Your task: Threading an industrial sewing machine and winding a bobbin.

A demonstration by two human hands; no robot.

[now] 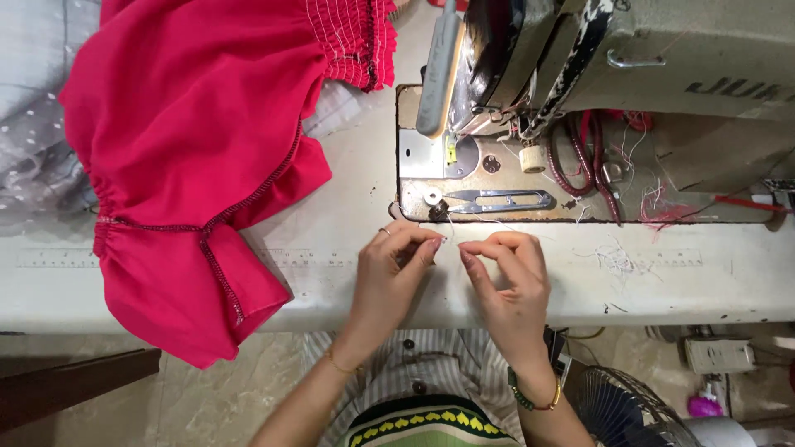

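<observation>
Far left, grey dotted cloth [33, 124] lies at the edge of the tabletop [662, 281]. Over it and toward you spreads the red garment [190, 141], its gathered band at the far side and its dark-stitched hem hanging off the near edge.

Your left hand [393, 277] sits just right of the garment, near the tabletop's near edge, thumb and forefinger pinched together at their tips. A ring shows on one finger and a thin bracelet on the wrist. Your right hand [509, 277] faces it, almost touching, its thumb and forefinger pinched the same way. Between the two pinches runs a fine pale thread [454, 242]; it is too thin to tell how far it extends. The right wrist wears a beaded band.

Just beyond your hands, on the machine's bed, lie small metal snips [497, 200], with a pale bobbin [532, 157] farther back. The sewing machine [646, 74] rises above them. Loose pink thread scraps [662, 211] lie to the right on the bed. Below the tabletop at the right stands a fan [629, 414].
</observation>
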